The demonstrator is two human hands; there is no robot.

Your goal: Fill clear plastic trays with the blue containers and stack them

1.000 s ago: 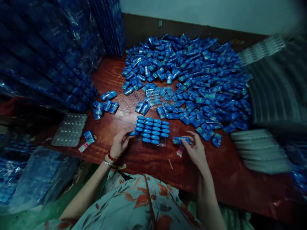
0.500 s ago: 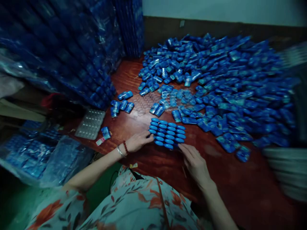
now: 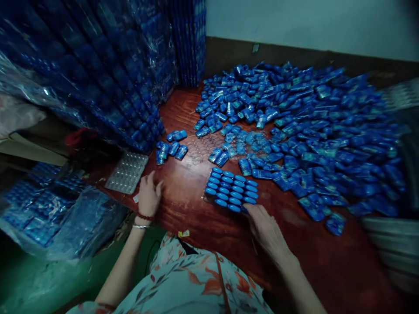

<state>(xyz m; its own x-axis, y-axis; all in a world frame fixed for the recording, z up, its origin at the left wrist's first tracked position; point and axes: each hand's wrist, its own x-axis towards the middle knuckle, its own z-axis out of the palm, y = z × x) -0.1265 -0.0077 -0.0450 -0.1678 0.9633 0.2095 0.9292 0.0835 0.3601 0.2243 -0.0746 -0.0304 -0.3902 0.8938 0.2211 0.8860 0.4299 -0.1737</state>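
Observation:
Glossy blue oval pieces fill the rows of a clear blister tray lying on the table. My right hand is at the tray's near right corner, fingers together and pinching a dark blue oval piece there; the fingertips partly hide it. Well to the left, my left hand hovers low over the table edge, thumb apart from the bent fingers. Beside it lies a grey, bare blister tray. A small white-and-pink scrap shows by the wrist; what lies under the palm is hidden.
A large heap of blue packets spreads over the back and right of the red-brown table. A few loose packets lie left of centre. Plastic-wrapped blue stacks rise at left. White trays are piled at right.
My left hand has left the filled tray and swung left, now covering the spot where a blue packet lay. My right hand stays at the tray's corner. The view has tilted slightly.

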